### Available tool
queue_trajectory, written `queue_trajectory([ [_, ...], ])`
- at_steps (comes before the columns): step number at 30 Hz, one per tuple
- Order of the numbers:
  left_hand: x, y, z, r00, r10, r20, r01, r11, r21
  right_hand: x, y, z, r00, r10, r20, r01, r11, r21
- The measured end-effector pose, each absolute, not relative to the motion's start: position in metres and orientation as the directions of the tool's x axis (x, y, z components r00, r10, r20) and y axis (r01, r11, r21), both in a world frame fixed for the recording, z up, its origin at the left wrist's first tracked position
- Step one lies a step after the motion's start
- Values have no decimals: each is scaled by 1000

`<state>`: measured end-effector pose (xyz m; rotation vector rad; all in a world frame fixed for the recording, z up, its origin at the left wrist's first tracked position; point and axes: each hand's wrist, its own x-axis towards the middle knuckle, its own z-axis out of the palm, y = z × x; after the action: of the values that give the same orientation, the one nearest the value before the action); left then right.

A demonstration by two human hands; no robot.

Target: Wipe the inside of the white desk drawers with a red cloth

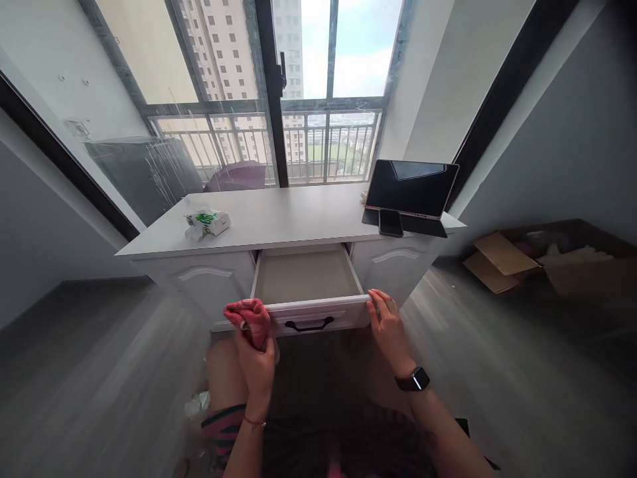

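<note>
In my left hand (256, 364) is a red cloth (250, 315), bunched up and pressed against the left front corner of the pulled-out drawer (303, 307). My right hand (389, 326) grips the drawer front's right end, with the fingers over its top edge and the thumb on the front side. The drawer has a white front, a bare grey-beige bottom and a black handle (309, 324) that neither hand touches. It slides out from the middle of a white cabinet (298, 216).
On the cabinet top, a tissue pack (212, 222) lies at the left. A tablet (412, 189) stands on its cover at the right, with a phone (391, 223) before it. An open cardboard box (557, 262) sits on the floor at the right. Sliding windows stand behind.
</note>
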<state>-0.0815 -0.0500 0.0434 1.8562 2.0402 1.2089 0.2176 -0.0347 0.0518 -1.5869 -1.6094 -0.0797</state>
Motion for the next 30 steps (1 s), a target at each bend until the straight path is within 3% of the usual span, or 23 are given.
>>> queue_trajectory([
  [3, -42, -33, 35, -477, 790, 386, 645, 16, 764, 220, -35, 53, 169, 791, 588, 845, 191, -499],
  [6, -13, -24, 25, -463, 806, 370, 633, 8, 774, 221, -35, 56, 177, 801, 572, 833, 188, -520],
  [10, 15, -21, 14, -231, 853, 468, 760, -143, 634, 219, -35, 61, 220, 811, 542, 799, 169, -577],
  [14, 40, -22, 13, 47, 778, 627, 857, -354, 375, 221, -32, 60, 224, 800, 557, 795, 181, -579],
  [16, 52, -23, 12, 165, 744, 648, 832, -458, 314, 226, -29, 55, 202, 784, 588, 807, 207, -553],
  [20, 73, -22, -1, 307, 725, 617, 774, -567, 282, 235, -23, 48, 166, 770, 616, 814, 246, -526],
  [25, 88, -14, -22, 577, 666, 473, 697, -704, 140, 235, -23, 49, 182, 779, 600, 808, 229, -543],
  [30, 84, -9, -36, 682, 636, 361, 668, -743, 46, 231, -25, 54, 208, 793, 572, 798, 200, -568],
])
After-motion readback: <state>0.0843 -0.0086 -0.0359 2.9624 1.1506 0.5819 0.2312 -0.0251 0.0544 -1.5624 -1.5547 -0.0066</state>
